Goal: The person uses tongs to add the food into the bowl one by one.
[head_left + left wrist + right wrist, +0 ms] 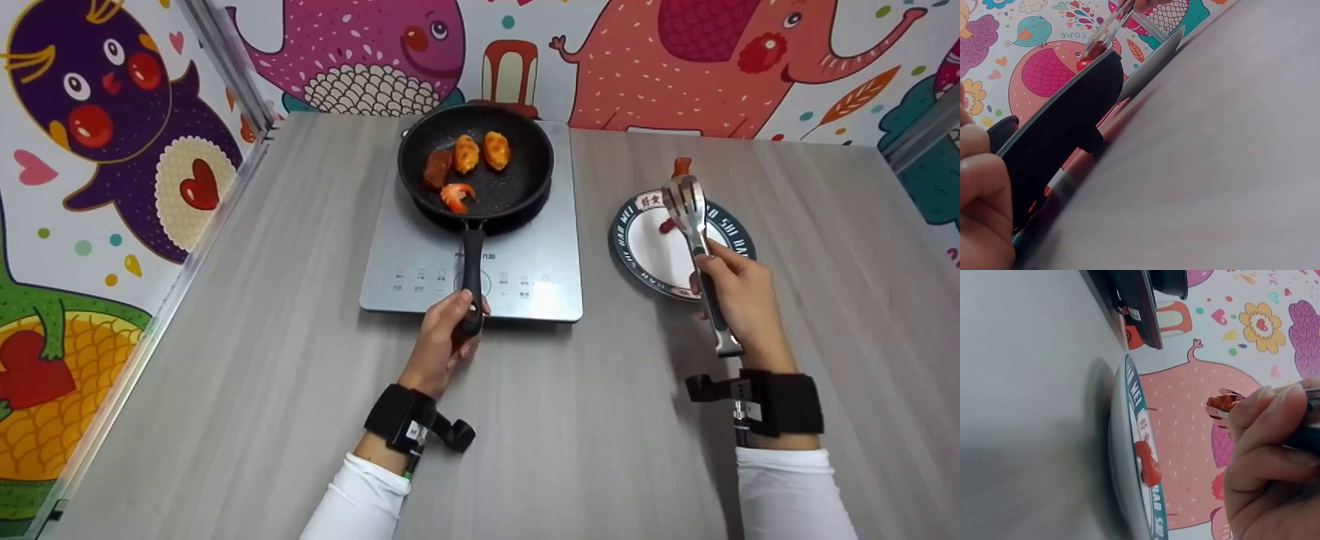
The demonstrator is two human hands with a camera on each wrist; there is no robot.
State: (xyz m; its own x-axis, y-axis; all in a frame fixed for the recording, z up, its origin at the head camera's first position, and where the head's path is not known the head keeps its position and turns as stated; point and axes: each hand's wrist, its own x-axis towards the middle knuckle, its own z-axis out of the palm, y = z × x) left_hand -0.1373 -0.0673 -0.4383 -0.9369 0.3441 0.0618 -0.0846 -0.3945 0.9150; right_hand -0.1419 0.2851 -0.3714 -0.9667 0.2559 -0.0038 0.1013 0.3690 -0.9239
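My left hand (439,341) grips the black handle of a frying pan (517,187), which sits on an induction cooker (401,255). In the pan lie two browned orange oval pieces (496,151), a brown chunk of food (437,169) and a shrimp (457,197). With my right hand (742,300) I hold metal food tongs (694,214) over a round plate (628,251). The tongs' tips hold a small reddish-brown piece of food (1221,403), raised above the plate. Another reddish piece (1147,463), sausage-like, lies on the plate.
The grey wood-grain table (247,360) runs under everything. Cartoon-printed walls (645,67) stand behind and to the left, with a metal frame strip (161,345) along the left edge. The plate is to the right of the cooker.
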